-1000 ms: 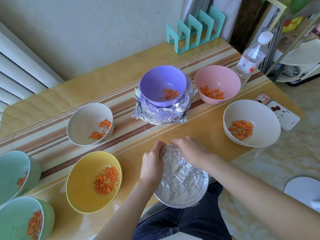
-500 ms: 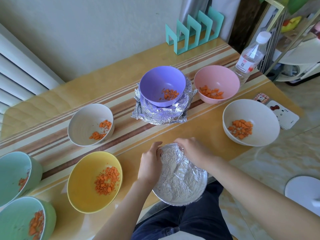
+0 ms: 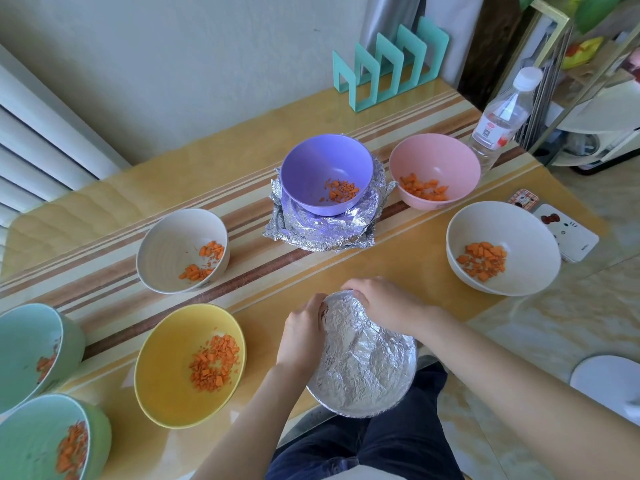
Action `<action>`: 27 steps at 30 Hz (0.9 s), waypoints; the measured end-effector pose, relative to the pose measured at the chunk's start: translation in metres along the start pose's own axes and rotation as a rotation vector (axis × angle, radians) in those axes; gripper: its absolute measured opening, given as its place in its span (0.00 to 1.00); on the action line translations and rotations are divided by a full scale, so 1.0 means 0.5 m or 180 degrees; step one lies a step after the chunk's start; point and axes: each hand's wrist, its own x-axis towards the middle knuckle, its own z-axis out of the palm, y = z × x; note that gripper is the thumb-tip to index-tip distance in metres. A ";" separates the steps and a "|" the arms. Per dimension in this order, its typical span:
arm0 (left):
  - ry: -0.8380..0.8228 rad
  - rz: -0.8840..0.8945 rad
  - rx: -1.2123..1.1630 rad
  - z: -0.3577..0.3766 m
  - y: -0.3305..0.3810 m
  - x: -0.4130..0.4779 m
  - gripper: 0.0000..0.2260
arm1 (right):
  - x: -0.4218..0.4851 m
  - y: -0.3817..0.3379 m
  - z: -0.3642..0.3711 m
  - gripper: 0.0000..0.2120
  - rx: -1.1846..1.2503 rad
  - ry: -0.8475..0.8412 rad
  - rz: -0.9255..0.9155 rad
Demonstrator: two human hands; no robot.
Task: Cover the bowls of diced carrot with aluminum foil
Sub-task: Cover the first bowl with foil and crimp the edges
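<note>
Head view: I note one foil-covered bowl [image 3: 363, 358] at the near edge of the bench [image 3: 398, 258]. Its near rim reaches past that edge, above the person's dark trousers [image 3: 398, 445]. Crinkled aluminum foil spans the whole mouth, so I cannot see its contents.

The left hand [image 3: 303, 332] is on the bowl's far-left rim, fingers curled over the foil edge and gripping it. The right hand [image 3: 384, 303] is on the far rim, fingers likewise bent down over the foil and holding it against the bowl. The two hands sit close together, nearly touching.

Seven bowls stand uncovered, each showing diced carrot [image 3: 214, 362]:
- yellow bowl [image 3: 166, 375], just left of the hands
- two green bowls [image 3: 24, 344] [image 3: 34, 441] at the far left
- beige bowl [image 3: 169, 247] behind the yellow one
- purple bowl [image 3: 325, 164] at centre, standing on a stack of crumpled foil sheets [image 3: 322, 233]
- pink bowl [image 3: 433, 161] beside it
- white bowl [image 3: 512, 230] to the right

A clear plastic bottle [image 3: 502, 116] and a teal rack [image 3: 391, 71] stand at the far end.
</note>
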 end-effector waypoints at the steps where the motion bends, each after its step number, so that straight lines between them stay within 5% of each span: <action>1: -0.0009 0.0081 0.0000 0.000 0.003 -0.003 0.14 | 0.000 -0.005 -0.005 0.14 0.0040 -0.0124 -0.0043; 7: 0.0396 0.0074 -0.0500 0.008 0.012 -0.006 0.02 | -0.012 -0.006 -0.020 0.11 0.0068 -0.0227 -0.0034; 15: 0.0587 0.0427 -0.0437 0.015 0.009 -0.013 0.04 | -0.029 -0.007 -0.027 0.23 0.1180 -0.0559 0.0471; 27: 0.0572 0.0928 -0.0284 0.002 0.011 0.010 0.04 | -0.014 0.011 -0.034 0.27 0.1386 -0.0901 0.0512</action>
